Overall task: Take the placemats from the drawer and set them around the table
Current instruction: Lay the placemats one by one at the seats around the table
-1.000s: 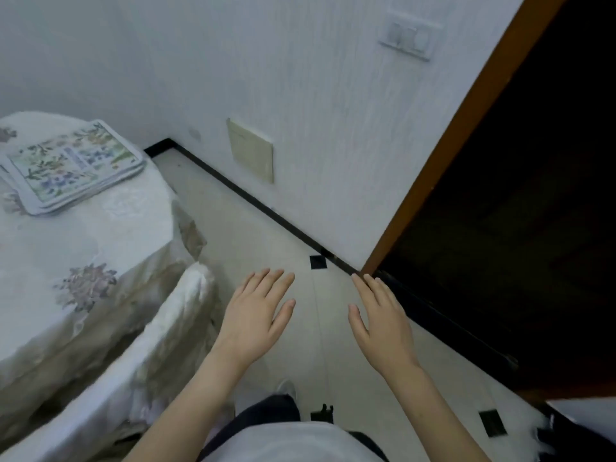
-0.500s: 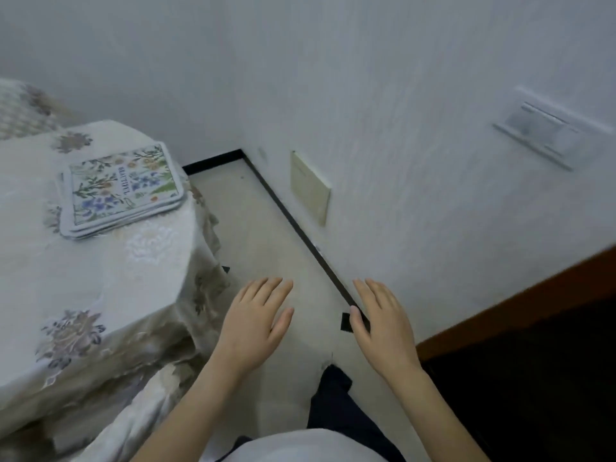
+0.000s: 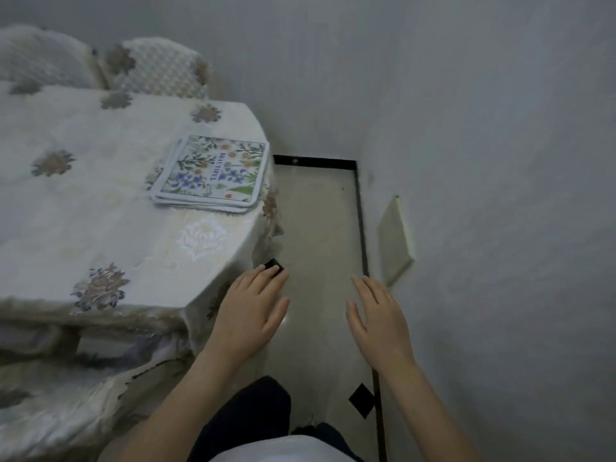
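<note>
Floral print covers the top mat of the placemats (image 3: pixel 210 173), a stack of flat rounded-corner rectangles lying near the table's edge, ahead of and to the left of both hands and not touched by either. The left hand (image 3: pixel 251 310) floats palm down with fingers straight and relaxed, holding nothing, just off the corner of the table (image 3: pixel 100 201); the right hand (image 3: pixel 380 320) is likewise spread and empty over the floor (image 3: pixel 316 228), nearer the wall (image 3: pixel 483 161). The mats are out of the drawer but still piled together, so the step in hand is probably to reach for the stack and deal them out. It would go best to slide fingers under the near edge of the top mat only, thumb on top, and lift it clear without dragging the rest over the tablecloth (image 3: pixel 83 245), which looks soft, embroidered with raised flowers and draped loosely, so liable to bunch. Padded chairs (image 3: pixel 160 70) in matching fabric stand beyond the stack.
</note>
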The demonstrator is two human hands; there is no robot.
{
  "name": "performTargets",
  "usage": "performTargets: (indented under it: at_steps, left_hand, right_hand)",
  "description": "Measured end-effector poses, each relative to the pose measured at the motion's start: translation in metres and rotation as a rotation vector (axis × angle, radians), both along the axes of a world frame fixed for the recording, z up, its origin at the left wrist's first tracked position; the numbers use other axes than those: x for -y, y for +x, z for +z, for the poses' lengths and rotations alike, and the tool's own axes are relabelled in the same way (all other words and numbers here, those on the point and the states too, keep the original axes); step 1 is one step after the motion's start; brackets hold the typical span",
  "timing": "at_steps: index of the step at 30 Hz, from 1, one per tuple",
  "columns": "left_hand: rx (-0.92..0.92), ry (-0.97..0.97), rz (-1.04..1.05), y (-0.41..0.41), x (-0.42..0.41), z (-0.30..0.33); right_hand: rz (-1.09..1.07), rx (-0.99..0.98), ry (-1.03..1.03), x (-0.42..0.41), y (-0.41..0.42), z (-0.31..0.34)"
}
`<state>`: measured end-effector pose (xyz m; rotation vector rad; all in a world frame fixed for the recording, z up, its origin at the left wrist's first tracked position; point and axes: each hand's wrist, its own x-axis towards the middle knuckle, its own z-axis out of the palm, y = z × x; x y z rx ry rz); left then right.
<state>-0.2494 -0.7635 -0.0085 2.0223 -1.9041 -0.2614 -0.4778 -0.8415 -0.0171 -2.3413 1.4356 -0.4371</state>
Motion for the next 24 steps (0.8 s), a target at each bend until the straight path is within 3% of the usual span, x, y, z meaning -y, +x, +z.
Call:
performTargets:
  at_steps: [10, 24]
  left_hand:
    - [-0.018, -0.029, 0.272, 0.069, 0.107, -0.032]
    - [0.02, -0.063, 0.672, 0.183, 0.236, -0.009]
  right_hand:
    - [0.274, -0.014, 0.003, 0.162, 0.106, -0.022]
    - [0.696, 0.054, 0.003, 0.352, 0.289, 0.01]
